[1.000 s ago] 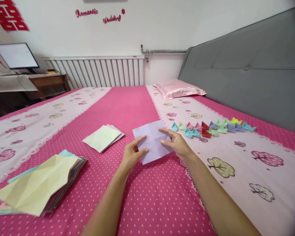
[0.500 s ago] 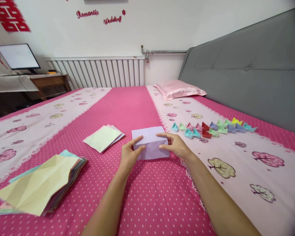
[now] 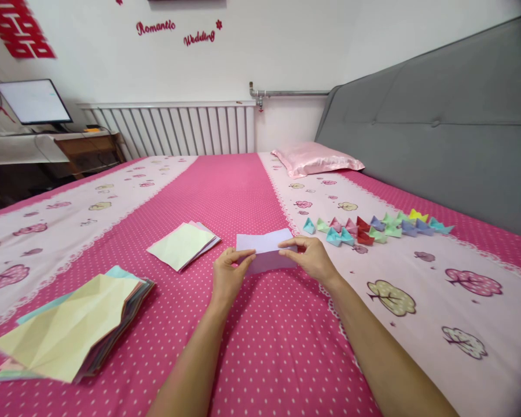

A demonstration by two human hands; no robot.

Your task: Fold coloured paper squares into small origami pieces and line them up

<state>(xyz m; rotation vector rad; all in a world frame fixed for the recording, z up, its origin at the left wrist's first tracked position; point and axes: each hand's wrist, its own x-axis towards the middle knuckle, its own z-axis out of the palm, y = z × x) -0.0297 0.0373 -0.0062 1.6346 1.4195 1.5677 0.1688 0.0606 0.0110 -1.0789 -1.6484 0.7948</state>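
A light purple sheet of paper is held between my two hands above the bed, bent along a crosswise crease. Its far half looks paler and its near half slopes down, darker. My left hand pinches the left side at the crease with thumb and forefinger. On the right side, my right hand grips the crease the same way. Left of my left hand lies a small stack of paper sheets, pale green on top. To the right of my right hand stand several small folded paper boats in mixed colours.
A larger pile of creased papers, cream on top, lies at the near left. A pink pillow rests against the grey headboard. Beyond the bed are a radiator and a desk with a monitor.
The purple paper was flatter with my fingers apart on it; now it is bent more sharply at the crease, my thumbs and forefingers pinched together there.
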